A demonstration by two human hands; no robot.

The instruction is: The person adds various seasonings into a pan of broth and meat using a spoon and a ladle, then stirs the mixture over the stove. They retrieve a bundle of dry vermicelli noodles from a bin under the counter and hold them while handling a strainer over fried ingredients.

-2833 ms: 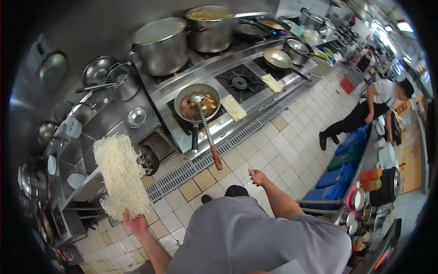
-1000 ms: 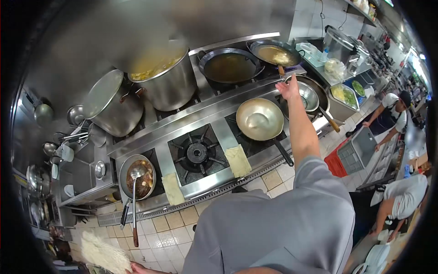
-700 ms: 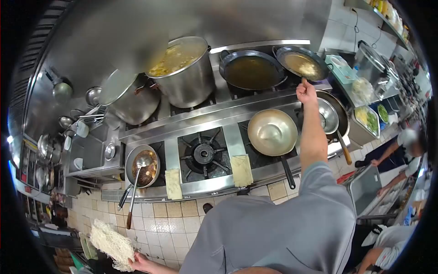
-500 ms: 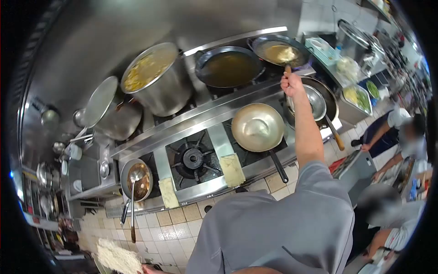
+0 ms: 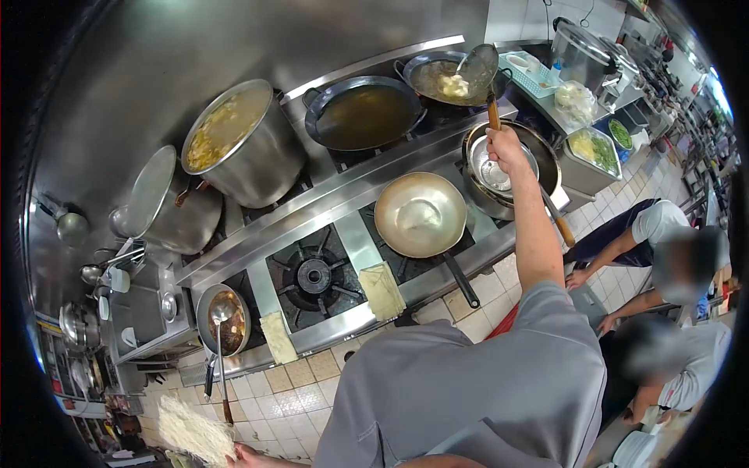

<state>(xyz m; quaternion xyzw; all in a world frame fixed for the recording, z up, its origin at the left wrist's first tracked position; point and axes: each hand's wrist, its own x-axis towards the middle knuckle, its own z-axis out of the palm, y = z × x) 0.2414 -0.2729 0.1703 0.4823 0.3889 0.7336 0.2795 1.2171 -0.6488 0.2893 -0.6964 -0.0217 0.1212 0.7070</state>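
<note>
My right hand (image 5: 505, 150) is wrapped round the wooden handle of a round strainer (image 5: 480, 66), raised over the dark pan (image 5: 425, 78) at the back right. Pale food (image 5: 453, 85) lies in that pan's liquid beside the strainer. At the lower left, my left hand (image 5: 243, 455) grips the near end of a flat sheet of pale dry noodles (image 5: 191, 431), held over the floor. A ladle (image 5: 220, 331) rests in the small pan of brown sauce (image 5: 237, 321) on the left burner.
Two tall pots (image 5: 255, 148) stand at the back left. A dark pan of liquid (image 5: 365, 115), a wok (image 5: 420, 215) and a bare burner (image 5: 314, 275) are on the stove. Two people (image 5: 663, 226) are at the right, near a grey crate (image 5: 587, 303).
My right hand has reached to the back pans, closed on the handle and lifted the strainer. The noodles have moved lower left in view, still in my left hand.
</note>
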